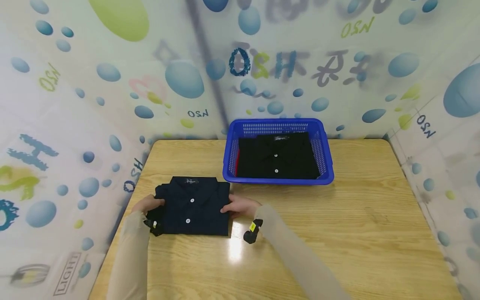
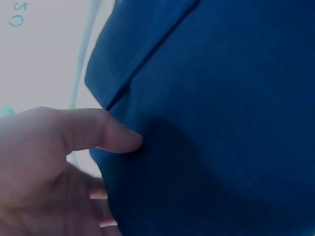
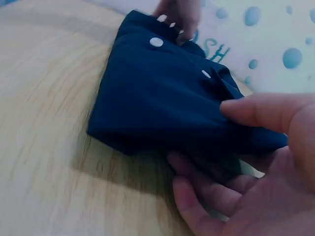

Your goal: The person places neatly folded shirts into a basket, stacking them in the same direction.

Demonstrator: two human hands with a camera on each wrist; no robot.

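A folded navy shirt (image 1: 202,208) with white buttons lies flat at the left of the table, its collar toward the back. My left hand (image 1: 149,203) grips its left edge; in the left wrist view the thumb (image 2: 120,137) rests on top of the cloth and the other fingers go beneath. At the opposite edge my right hand (image 1: 241,206) pinches the shirt, thumb above and fingers under it, as the right wrist view shows. That side of the shirt (image 3: 147,98) looks slightly raised off the wood.
Behind and right of the shirt stands a blue plastic basket (image 1: 277,181). It holds a folded black shirt (image 1: 292,158) with white buttons, and a strip of red cloth (image 1: 237,163) shows at its left side. Patterned curtains (image 1: 180,121) enclose the wooden table (image 1: 356,233) at the back and sides.
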